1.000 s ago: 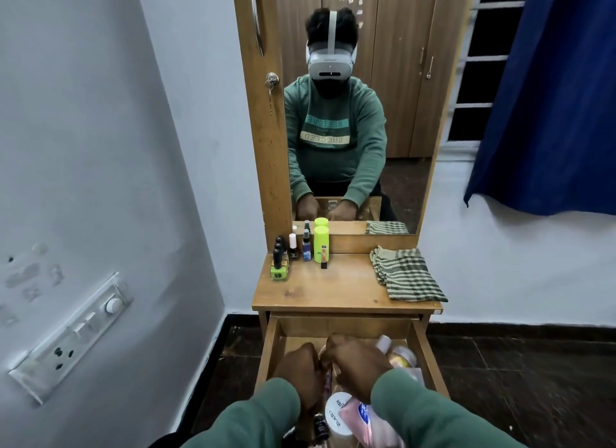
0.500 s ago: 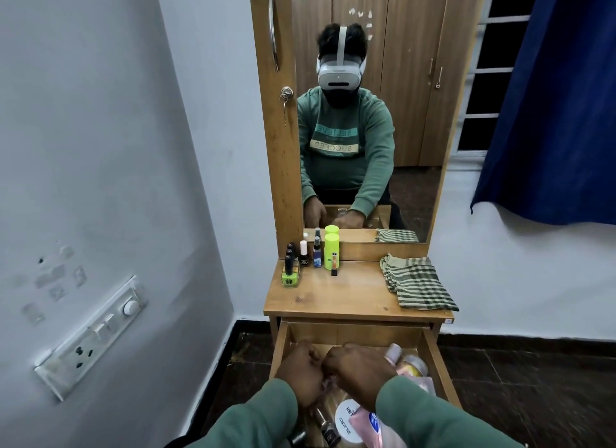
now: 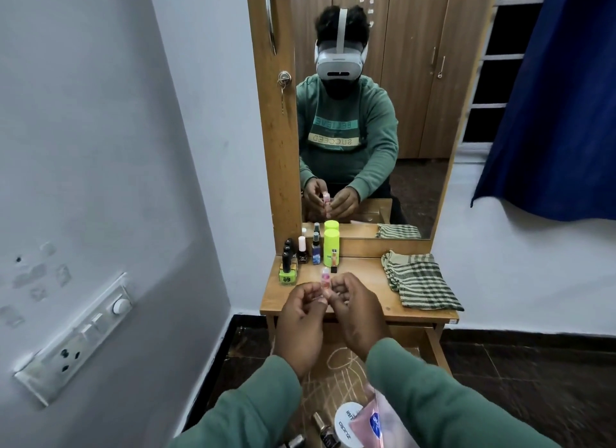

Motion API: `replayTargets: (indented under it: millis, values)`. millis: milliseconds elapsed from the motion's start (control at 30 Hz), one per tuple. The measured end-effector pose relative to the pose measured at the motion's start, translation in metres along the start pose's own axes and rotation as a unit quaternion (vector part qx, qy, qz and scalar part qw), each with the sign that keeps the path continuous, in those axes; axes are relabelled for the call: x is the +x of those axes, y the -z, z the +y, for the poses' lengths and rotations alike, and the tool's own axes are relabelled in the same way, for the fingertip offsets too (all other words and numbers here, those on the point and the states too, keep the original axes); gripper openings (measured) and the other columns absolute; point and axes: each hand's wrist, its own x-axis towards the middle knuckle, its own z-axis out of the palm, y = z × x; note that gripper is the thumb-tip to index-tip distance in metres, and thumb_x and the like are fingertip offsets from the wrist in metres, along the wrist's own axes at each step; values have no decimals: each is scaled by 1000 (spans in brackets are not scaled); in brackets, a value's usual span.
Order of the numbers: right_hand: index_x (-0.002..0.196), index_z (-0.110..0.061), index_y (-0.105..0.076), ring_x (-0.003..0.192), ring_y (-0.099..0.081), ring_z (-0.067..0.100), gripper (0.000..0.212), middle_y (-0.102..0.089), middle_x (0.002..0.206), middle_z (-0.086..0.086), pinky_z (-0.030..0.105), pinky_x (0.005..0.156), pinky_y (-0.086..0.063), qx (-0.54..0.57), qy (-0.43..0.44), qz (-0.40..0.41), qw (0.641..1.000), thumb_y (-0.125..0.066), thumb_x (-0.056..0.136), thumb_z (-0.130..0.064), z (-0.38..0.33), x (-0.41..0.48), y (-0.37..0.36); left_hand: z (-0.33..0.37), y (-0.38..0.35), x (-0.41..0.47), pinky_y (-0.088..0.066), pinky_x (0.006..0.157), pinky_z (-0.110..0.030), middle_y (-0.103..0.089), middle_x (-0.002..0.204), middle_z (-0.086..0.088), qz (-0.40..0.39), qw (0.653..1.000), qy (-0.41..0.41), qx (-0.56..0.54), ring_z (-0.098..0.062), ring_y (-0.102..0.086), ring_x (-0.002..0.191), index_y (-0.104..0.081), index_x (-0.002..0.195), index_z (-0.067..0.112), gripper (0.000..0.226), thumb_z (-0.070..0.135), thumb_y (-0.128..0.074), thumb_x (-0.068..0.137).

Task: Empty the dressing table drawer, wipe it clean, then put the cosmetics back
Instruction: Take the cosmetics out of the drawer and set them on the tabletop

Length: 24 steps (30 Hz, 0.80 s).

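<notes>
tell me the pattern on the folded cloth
The cloth is green-and-cream striped; head view.

A bedroom in a home: a small wooden dressing table (image 3: 363, 276) with a tall mirror (image 3: 423, 187) stands against a pale painted wall (image 3: 200, 114), cosmetic bottles (image 3: 331, 247) lined up on its top (a folded checked cloth (image 3: 420, 281) beside them). The mirror reflects wooden wardrobe doors (image 3: 413, 80); a blue curtain (image 3: 560, 97) hangs by a barred window (image 3: 496, 80)

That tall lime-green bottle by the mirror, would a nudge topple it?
Probably: the lime-green bottle stands tall and narrow, so a push near its top would likely tip it. It looks round, so once down it may roll. The blue spray bottle close beside it might get knocked too.
</notes>
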Motion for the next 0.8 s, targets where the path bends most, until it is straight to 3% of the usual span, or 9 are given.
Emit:
replayTargets:
  millis: [133, 233, 300, 367, 533, 667, 800]
  values:
    - [93, -21, -64, 80, -66, 14, 5, -70, 85, -6, 33, 75, -54, -1, -59, 32, 998, -69, 94, -19, 3, 30, -15, 6, -11, 21, -58, 93, -30, -73, 110, 18, -46, 998, 29, 32, -2, -68, 104, -66, 104, 44, 38, 8, -54, 97]
    - [92, -20, -71, 80, -67, 13, 4, -72, 85, -5, 33, 77, -56, -17, -84, 48, 995, -74, 91, -19, 8, 44, -22, 5, -16, 37, -57, 75, -15, -73, 93, 25, -50, 997, 44, 47, 8, -69, 87, -66, 94, 45, 43, 4, -52, 96]
    - [92, -21, -76, 78, -69, 9, 5, -75, 84, -6, 32, 78, -58, -35, -102, 49, 993, -78, 88, -22, 11, 52, -25, 4, -18, 43, -51, 73, -9, -66, 99, 30, -45, 996, 40, 60, 11, -65, 89, -64, 112, 42, 41, 6, -53, 97]
    - [96, -20, -78, 80, -71, 9, 11, -77, 86, -6, 32, 79, -59, -64, -124, 46, 989, -79, 87, -26, 13, 57, -26, 1, -19, 48, -47, 82, -10, -63, 117, 23, -41, 996, 31, 73, 8, -60, 104, -58, 139, 30, 45, 9, -53, 99]
    - [94, -21, -80, 77, -70, 11, 11, -78, 86, -5, 29, 75, -59, -92, -142, 70, 983, -80, 86, -28, 14, 65, -30, -4, -24, 60, -47, 112, -35, -58, 145, 6, -28, 995, 19, 93, -10, -56, 125, -52, 148, 22, 50, 11, -52, 99]
    - [88, -19, -79, 77, -70, 15, 11, -77, 84, -3, 29, 73, -57, -92, -156, 72, 981, -80, 86, -29, 12, 71, -30, -6, -29, 69, -46, 113, -39, -57, 147, 2, -21, 995, 21, 93, -12, -55, 128, -50, 149, 19, 51, 9, -49, 99]
    - [74, -20, -72, 71, -66, 16, 16, -72, 75, -4, 24, 64, -46, -101, -170, 77, 977, -78, 87, -27, 12, 77, -29, -8, -32, 77, -44, 104, -25, -56, 146, 1, -6, 993, 9, 119, -4, -55, 116, -50, 148, 16, 51, 8, -48, 98]
